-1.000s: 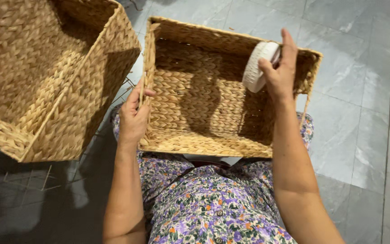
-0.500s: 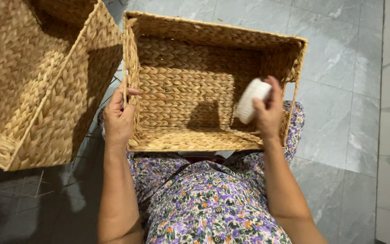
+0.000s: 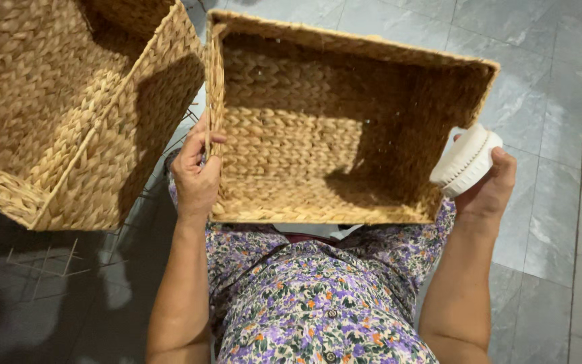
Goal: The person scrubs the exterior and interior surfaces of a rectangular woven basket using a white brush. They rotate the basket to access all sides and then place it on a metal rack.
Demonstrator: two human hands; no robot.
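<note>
Wicker filled most of what we saw: a rectangular woven basket (image 3: 304, 141) rested on our lap, mouth open toward us and long axis running left to right, with a second woven basket (image 3: 69, 114) just beside it on the left over the grey tiled floor (image 3: 560, 256). Our left hand (image 3: 197, 175) was clamped on the lap basket's left wall, thumb inside the rim. Our right hand (image 3: 486, 192) grasped a white round ribbed brush (image 3: 466, 162) just outside the right wall, its flat face tilted up toward the basket.
</note>
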